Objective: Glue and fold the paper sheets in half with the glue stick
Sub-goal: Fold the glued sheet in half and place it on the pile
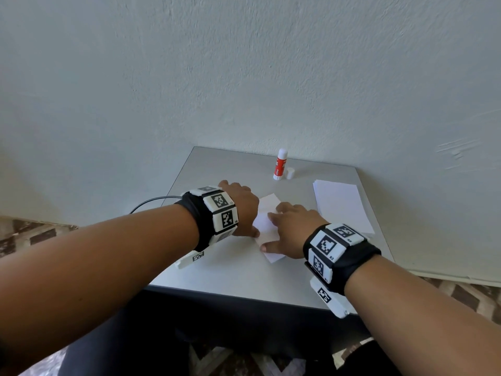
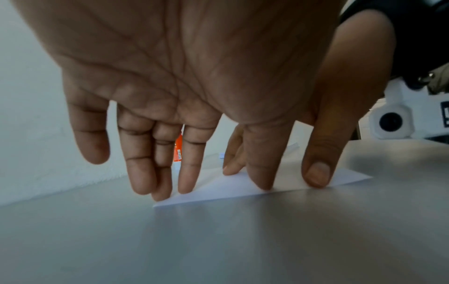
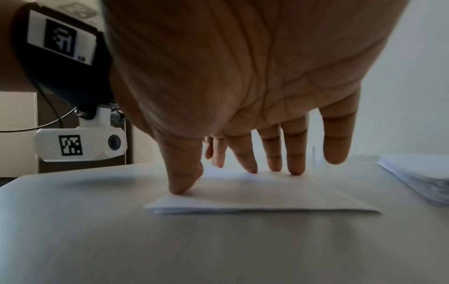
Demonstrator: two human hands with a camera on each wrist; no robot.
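A folded white paper sheet (image 1: 267, 213) lies flat in the middle of the grey table (image 1: 230, 267). My left hand (image 1: 241, 206) presses its left edge with straight fingers (image 2: 192, 173) and thumb. My right hand (image 1: 291, 227) presses the same sheet (image 3: 255, 196) from the right, fingertips (image 3: 295, 165) and thumb down on it. The sheet (image 2: 218, 192) shows a doubled edge at its near side. A red and white glue stick (image 1: 280, 164) stands upright at the back of the table, uncapped, with its white cap (image 1: 290, 173) beside it.
A stack of white paper sheets (image 1: 341, 206) lies at the right of the table, also seen as the stack (image 3: 417, 178) in the right wrist view. A wall stands right behind the table. A black cable (image 1: 151, 202) hangs off the left edge.
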